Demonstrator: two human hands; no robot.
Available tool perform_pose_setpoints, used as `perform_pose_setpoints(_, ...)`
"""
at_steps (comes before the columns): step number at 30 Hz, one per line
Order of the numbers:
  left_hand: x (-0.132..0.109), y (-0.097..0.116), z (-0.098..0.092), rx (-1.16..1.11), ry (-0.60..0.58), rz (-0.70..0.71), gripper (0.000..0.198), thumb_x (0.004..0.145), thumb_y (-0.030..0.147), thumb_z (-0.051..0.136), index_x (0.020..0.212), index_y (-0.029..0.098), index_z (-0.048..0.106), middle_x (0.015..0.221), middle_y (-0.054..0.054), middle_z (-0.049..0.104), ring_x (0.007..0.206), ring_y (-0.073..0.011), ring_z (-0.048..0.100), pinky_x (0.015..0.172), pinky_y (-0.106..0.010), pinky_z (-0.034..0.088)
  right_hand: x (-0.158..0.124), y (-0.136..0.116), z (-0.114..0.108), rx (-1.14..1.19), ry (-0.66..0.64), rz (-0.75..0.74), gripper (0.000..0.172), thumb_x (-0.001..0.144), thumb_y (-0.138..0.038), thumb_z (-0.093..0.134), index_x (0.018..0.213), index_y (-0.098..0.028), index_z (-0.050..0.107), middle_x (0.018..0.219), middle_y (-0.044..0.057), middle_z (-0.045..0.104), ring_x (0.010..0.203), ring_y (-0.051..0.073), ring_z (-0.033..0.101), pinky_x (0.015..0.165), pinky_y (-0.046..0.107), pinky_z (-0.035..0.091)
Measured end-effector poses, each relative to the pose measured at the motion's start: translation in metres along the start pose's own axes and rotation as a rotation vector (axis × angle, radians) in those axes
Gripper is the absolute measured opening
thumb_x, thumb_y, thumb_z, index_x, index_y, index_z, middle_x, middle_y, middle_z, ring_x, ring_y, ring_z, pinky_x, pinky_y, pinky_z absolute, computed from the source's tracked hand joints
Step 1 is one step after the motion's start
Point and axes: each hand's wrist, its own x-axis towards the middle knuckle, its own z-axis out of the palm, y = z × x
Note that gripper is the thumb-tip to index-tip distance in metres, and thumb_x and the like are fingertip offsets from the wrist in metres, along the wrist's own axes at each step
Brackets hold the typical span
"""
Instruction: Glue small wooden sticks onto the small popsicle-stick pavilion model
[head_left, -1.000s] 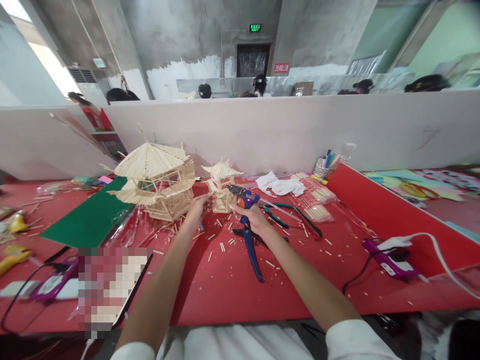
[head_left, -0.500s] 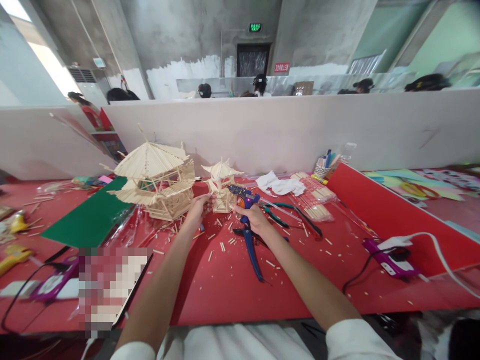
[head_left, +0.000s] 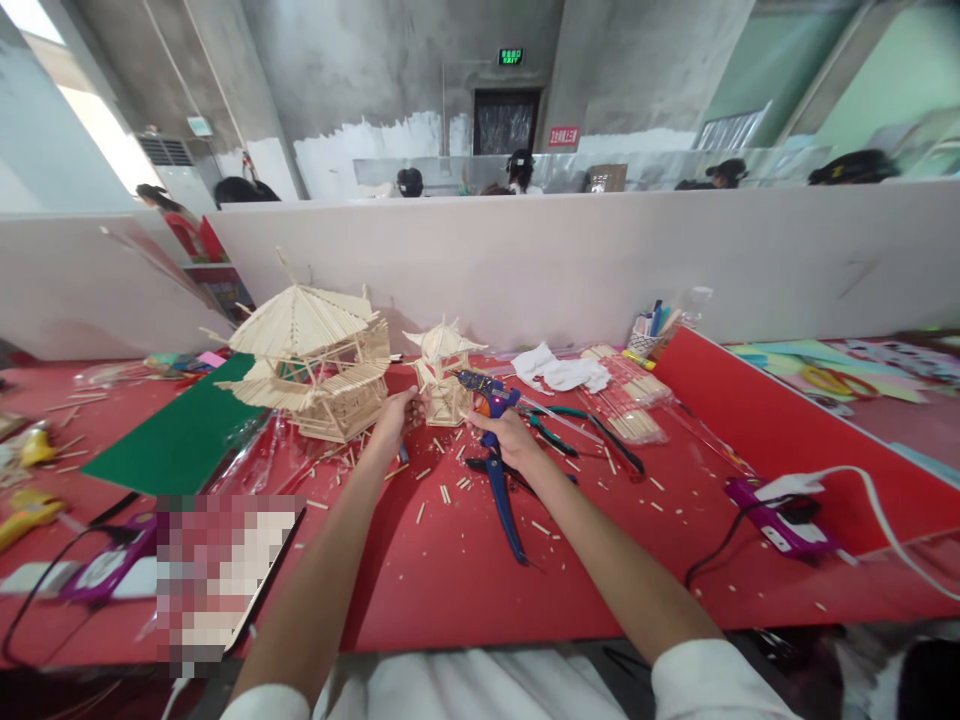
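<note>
In my right hand is a blue glue gun with an orange trigger and a clear glue stick out of its back. Its nozzle points left at the small stick pavilion, which stands upright in front of my hands. My left hand is closed in a pinch at the pavilion's left side; whatever sits between its fingertips is too small to make out. A larger pavilion of wooden sticks stands to the left. Below the glue gun lie blue-handled cutters.
Stick offcuts litter the red table. Green-handled pliers, a white cloth and bagged sticks lie right. A green board lies left, a red board leans right. Purple power strips with cables sit at both sides.
My left hand has shifted very slightly left, its fingertips a little farther from the glue gun's nozzle. The right hand and the glue gun stay in place.
</note>
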Motion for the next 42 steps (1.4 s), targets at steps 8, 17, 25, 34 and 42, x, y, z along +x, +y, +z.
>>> perform_pose_setpoints(8,-0.003,0.002,0.007,-0.023,0.033,0.009,0.031,0.061,0.045,0.071,0.066,0.016,0.059,0.052,0.003,0.049,0.047,-0.0077,0.047,0.050,-0.020,0.039,0.000,0.001,-0.002,-0.025,-0.009,-0.014,0.036,0.057,-0.040,0.088,0.074,-0.020,0.064,0.067,-0.002,0.065,0.060,0.013,0.055,0.062,0.028,0.041)
perform_pose_setpoints(17,-0.002,0.004,0.007,-0.022,0.034,0.012,0.031,0.059,0.044,0.072,0.065,0.017,0.059,0.052,0.004,0.047,0.047,-0.0077,0.046,0.049,-0.019,0.038,0.000,0.002,-0.002,-0.042,-0.017,-0.018,0.036,0.057,-0.042,0.088,0.073,-0.020,0.065,0.067,-0.001,0.065,0.060,0.013,0.054,0.063,0.028,0.042)
perform_pose_setpoints(25,-0.009,-0.003,-0.005,0.114,-0.005,0.024,0.035,0.068,0.051,0.065,0.066,0.016,0.063,0.052,0.002,0.051,0.047,-0.0097,0.045,0.050,-0.023,0.034,-0.002,-0.002,-0.001,-0.010,-0.006,-0.009,0.034,0.057,-0.036,0.089,0.075,-0.020,0.065,0.068,-0.002,0.065,0.064,0.015,0.057,0.068,0.029,0.044)
perform_pose_setpoints(34,-0.040,-0.005,0.018,0.481,-0.332,0.323,0.032,0.073,0.048,0.073,0.075,0.016,0.069,0.064,-0.001,0.062,0.058,-0.0127,0.050,0.060,-0.025,0.039,-0.001,-0.002,0.001,-0.024,-0.009,-0.012,0.032,0.057,-0.038,0.088,0.070,-0.019,0.066,0.065,-0.001,0.065,0.063,0.015,0.057,0.066,0.029,0.042)
perform_pose_setpoints(42,-0.049,-0.022,0.045,0.152,-0.181,0.279,0.036,0.068,0.045,0.080,0.088,0.018,0.069,0.078,-0.001,0.068,0.070,-0.0132,0.058,0.067,-0.024,0.045,0.000,0.004,0.006,0.084,0.014,-0.035,0.035,0.054,-0.033,0.090,0.074,-0.019,0.065,0.069,-0.003,0.065,0.065,0.014,0.059,0.071,0.030,0.047)
